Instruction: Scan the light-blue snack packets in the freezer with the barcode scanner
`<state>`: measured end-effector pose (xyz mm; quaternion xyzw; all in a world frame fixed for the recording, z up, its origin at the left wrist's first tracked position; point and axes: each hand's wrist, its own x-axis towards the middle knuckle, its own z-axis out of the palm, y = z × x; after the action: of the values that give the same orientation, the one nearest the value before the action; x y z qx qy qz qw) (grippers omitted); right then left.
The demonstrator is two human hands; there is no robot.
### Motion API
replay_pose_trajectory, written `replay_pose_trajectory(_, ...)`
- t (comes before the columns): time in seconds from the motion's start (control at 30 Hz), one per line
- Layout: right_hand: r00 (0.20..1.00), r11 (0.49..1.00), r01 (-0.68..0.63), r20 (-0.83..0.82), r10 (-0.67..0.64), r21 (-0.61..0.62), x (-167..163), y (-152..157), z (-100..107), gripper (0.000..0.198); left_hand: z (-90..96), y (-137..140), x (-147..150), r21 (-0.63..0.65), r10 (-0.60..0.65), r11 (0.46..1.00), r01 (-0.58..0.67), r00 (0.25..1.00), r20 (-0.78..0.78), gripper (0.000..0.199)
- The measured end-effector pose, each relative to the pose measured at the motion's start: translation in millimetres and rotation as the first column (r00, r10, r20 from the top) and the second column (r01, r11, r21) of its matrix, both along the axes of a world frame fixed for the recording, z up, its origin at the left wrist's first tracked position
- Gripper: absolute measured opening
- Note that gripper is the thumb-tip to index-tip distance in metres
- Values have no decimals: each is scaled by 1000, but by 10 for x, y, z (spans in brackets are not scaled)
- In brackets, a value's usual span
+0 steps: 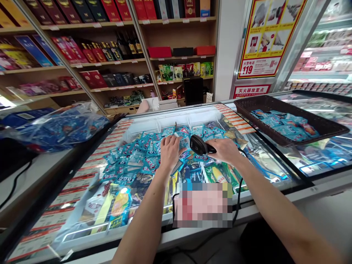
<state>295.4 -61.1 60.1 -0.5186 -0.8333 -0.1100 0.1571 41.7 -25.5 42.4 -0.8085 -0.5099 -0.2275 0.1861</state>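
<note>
A black handheld barcode scanner (198, 145) is gripped by my right hand (224, 149), its head pointing left toward my left hand. Curled fingers and thumb of my left hand (169, 151) are on a small blue packet (184, 142), just in front of the scanner's head. Many similar blue packets (145, 148) are spread over the glass top of a chest freezer (72, 194), around and beyond both hands. The scanner's black cable (239, 192) runs down past my right forearm.
A dark brown tray (277, 138) with more blue packets stands on the right. A clear plastic bag of blue packets (66, 126) lies at the left. Ice-cream packages (120, 205) show inside the freezer. Near its front edge is a pixelated object (203, 205). Stocked shelves (110, 62) stand behind.
</note>
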Motion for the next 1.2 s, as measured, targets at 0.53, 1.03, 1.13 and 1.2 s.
replay_pose_trajectory(0.53, 999, 999, -41, -4, 41, 16, -108, -70, 6, 39, 24, -42, 15, 30, 24, 999, -24, 999, -20, 45)
replay_pose_trajectory(1.03, 984, 987, 162, -75, -161, 8, 12, -12, 22, 37, -8, -57, -16, 60, 130, 989, -134, 990, 56, 50)
replay_pose_trajectory(1.13, 963, 967, 253, -98, -250, 16, 66, 25, 18, 34, -19, -46, -20, 66, 122, 990, -121, 993, -1, 39)
replay_pose_trajectory(1.2, 951, 955, 295, -110, -290, 32, 87, 45, 9, 33, -34, -24, -25, 20, 96, 995, -95, 994, -60, 32)
